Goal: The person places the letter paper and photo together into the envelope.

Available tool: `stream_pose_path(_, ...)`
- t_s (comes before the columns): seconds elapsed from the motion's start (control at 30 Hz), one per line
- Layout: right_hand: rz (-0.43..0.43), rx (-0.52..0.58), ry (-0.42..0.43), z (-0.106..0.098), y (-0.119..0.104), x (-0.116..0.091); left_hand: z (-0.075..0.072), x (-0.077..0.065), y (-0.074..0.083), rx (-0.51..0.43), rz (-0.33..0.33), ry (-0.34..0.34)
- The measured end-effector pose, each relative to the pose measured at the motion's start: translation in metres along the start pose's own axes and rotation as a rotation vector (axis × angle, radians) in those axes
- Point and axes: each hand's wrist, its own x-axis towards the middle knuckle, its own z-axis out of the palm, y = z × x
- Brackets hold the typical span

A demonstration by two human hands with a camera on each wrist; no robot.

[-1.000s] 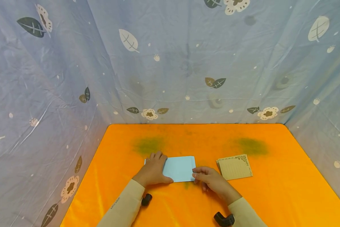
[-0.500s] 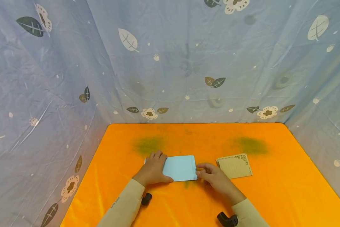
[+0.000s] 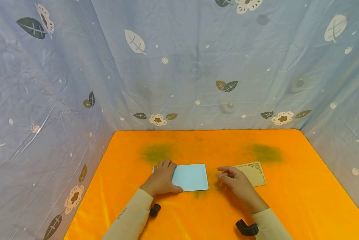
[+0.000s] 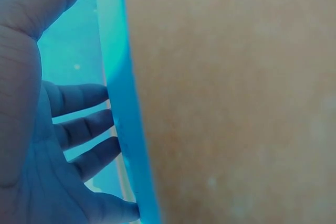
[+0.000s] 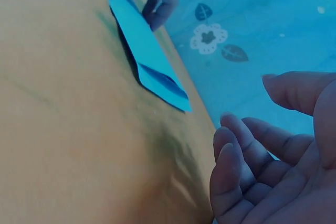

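A light blue envelope lies near the middle of the orange table. My left hand grips it across its left part, with the thumb at the near edge and the fingers over the far edge. In the right wrist view, the right end of the envelope shows a parted slit. My right hand hovers right of the envelope, apart from it, with loosely curled fingers and nothing held. Behind that hand, partly covered by it, lie brown lined paper sheets with a dark ornamental border.
The orange tabletop has several greenish smudges. Blue curtains with leaf and flower prints stand behind it and at both sides. A black wrist device sits by the right sleeve, and another by the left.
My right hand has left the envelope's right end and moved right, to the near left side of the brown sheets. My left hand and the envelope have stayed nearly in place.
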Motion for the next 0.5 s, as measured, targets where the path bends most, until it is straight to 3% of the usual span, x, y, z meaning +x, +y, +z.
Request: stream_pose_path(0.5, 0.026, -0.03, 0.102, -0.021, 0.007, -0.001, 0.001, 0.001, -0.001, 0.012, -0.002, -0.012)
